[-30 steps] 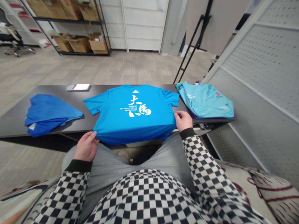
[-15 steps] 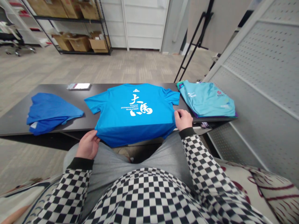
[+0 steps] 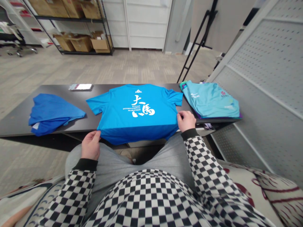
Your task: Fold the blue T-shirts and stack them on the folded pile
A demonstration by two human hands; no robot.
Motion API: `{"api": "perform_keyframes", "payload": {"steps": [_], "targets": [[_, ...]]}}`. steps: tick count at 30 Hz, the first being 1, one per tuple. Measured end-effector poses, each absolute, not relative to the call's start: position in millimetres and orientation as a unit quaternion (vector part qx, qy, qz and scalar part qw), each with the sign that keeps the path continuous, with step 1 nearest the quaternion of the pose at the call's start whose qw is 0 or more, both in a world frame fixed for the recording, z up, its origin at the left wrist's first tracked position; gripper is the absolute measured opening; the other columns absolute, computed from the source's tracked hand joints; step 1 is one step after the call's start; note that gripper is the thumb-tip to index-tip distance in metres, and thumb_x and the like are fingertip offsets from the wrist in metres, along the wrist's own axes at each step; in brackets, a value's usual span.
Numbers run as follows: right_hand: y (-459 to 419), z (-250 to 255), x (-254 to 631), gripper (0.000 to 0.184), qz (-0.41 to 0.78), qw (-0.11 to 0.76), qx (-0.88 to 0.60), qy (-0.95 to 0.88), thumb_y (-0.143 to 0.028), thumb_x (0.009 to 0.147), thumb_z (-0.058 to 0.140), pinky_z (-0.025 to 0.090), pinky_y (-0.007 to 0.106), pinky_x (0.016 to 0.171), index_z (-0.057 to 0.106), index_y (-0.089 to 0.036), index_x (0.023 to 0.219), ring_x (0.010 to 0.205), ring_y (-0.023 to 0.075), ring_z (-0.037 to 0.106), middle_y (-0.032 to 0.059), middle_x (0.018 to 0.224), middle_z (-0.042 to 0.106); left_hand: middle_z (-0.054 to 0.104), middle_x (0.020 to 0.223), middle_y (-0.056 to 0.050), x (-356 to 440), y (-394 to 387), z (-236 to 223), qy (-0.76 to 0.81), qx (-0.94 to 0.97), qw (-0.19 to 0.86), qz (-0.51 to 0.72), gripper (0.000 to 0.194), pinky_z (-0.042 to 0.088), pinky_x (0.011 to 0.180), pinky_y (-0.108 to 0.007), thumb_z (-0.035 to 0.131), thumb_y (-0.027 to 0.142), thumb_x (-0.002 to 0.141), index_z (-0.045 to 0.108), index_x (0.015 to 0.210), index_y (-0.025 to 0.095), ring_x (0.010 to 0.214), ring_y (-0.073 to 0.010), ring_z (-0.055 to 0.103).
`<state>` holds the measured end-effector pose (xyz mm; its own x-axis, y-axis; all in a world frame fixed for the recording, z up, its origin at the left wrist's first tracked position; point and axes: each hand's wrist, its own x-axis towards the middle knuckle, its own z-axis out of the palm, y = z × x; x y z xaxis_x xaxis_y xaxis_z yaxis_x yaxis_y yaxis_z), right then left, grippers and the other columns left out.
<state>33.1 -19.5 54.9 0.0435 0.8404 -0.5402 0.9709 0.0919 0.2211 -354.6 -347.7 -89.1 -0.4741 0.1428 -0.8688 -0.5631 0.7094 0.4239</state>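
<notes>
A bright blue T-shirt (image 3: pixel 137 113) with white lettering lies flat, back up, on the black table (image 3: pixel 14 121), its hem hanging over the near edge. My left hand (image 3: pixel 90 146) pinches the hem's left corner. My right hand (image 3: pixel 186 120) pinches the shirt's right side edge near the hem. Both hands are closed on the fabric.
A folded darker blue garment (image 3: pixel 50 112) lies at the table's left. A stack of turquoise shirts (image 3: pixel 209 101) sits at the right end. A phone (image 3: pixel 80 87) rests on the far edge. A perforated white panel (image 3: pixel 265 78) stands at right; shelves with cardboard boxes (image 3: pixel 80 42) stand behind.
Both hands have kept their grip on the shirt. The left hand has risen slightly, so less of the hem hangs over the table's edge.
</notes>
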Motion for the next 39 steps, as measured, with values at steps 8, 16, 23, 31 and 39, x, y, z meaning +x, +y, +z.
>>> {"api": "perform_keyframes", "payload": {"steps": [8,16,23,31,39], "targets": [[-19,54,35,0.037,-0.107,0.274,0.671,0.680,-0.041,0.106,0.054,0.049,0.047,0.094,0.084,-0.021,0.117,0.112,0.0364,0.066,0.0170,0.121,0.077,0.074,0.086,-0.003,-358,-343,-82,0.827,-0.053,0.476,0.293,0.032,0.059,0.078,-0.034,0.080,0.052,0.087,0.072,0.097,0.023,0.079,-0.0210,0.069],[-6,55,52,0.039,-0.180,0.244,0.660,0.688,-0.047,0.101,0.060,0.055,0.045,0.096,0.083,-0.021,0.121,0.102,0.0320,0.071,0.0130,0.109,0.079,0.072,0.074,-0.002,-404,-306,-45,0.844,0.197,0.483,0.122,0.025,0.051,0.073,-0.034,0.071,0.047,0.094,0.074,0.082,0.025,0.073,-0.0224,0.067],[49,20,59,0.041,-0.150,0.257,0.609,0.735,-0.031,0.100,0.058,0.055,0.051,0.110,0.081,-0.015,0.130,0.121,0.0373,0.071,0.0205,0.130,0.079,0.082,0.116,-0.012,-439,-235,-107,0.802,0.327,0.449,0.219,0.033,0.058,0.109,-0.043,0.058,0.040,0.102,0.081,0.116,0.020,0.112,-0.0313,0.075],[77,-28,55,0.045,-0.207,0.308,0.555,0.744,-0.024,0.102,0.057,0.048,0.051,0.127,0.083,-0.016,0.138,0.143,0.0333,0.063,0.0182,0.152,0.074,0.064,0.167,-0.019,-455,-204,-216,0.719,0.442,0.535,0.037,0.058,0.038,0.136,-0.057,0.050,0.037,0.103,0.071,0.153,0.015,0.160,-0.0371,0.054],[65,-13,52,0.046,-0.122,0.338,0.606,0.709,-0.045,0.101,0.060,0.049,0.059,0.116,0.086,-0.025,0.134,0.132,0.0402,0.062,0.0136,0.150,0.073,0.063,0.169,-0.016,-451,-235,-218,0.756,0.459,0.467,-0.006,0.062,0.042,0.132,-0.057,0.057,0.050,0.103,0.074,0.155,0.022,0.158,-0.0413,0.056]]}}
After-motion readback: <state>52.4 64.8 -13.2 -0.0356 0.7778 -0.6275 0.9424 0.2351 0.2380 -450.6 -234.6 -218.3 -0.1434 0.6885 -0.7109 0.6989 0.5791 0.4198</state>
